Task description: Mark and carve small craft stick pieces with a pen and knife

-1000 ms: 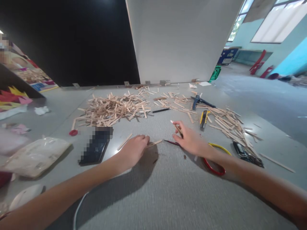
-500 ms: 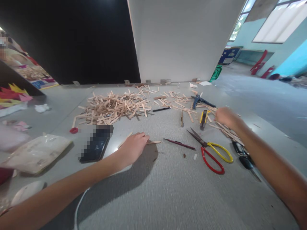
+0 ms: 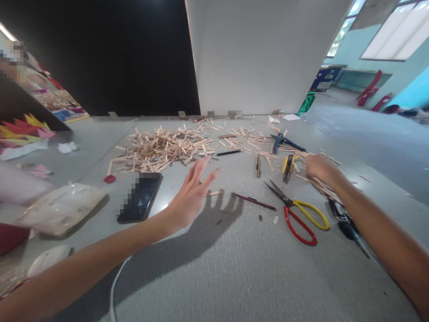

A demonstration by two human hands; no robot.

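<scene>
**Hovering Hand, Crowded Tabletop: Parted Blades Lie Near Bare Skin**

The left hand (image 3: 189, 197) hangs above a grey table (image 3: 234, 281), fingers spread, nothing visible in its grasp, with a lone wooden stick (image 3: 214, 193) just beside its fingers. The right hand (image 3: 320, 167) is curled low at the right-hand scatter of sticks (image 3: 323, 188); its fingertips are hidden, so whether it grips one cannot be told. A larger heap (image 3: 161, 150) lies beyond the left hand.

A nick looks the likeliest mishap. Scissors (image 3: 287, 203) rest with blades parted between the hands, and a yellow-and-black cutter (image 3: 287, 169) sits near the right; an inward sweep made without looking could catch either. Sticks lying crossed may scatter if pinched in haste. A low forearm could drag the black-handled tool (image 3: 346, 229) beside it, while a carelessly lowered left hand might skid the lone stick or meet the maroon pen-like tool's (image 3: 254, 201) thin tip.
</scene>
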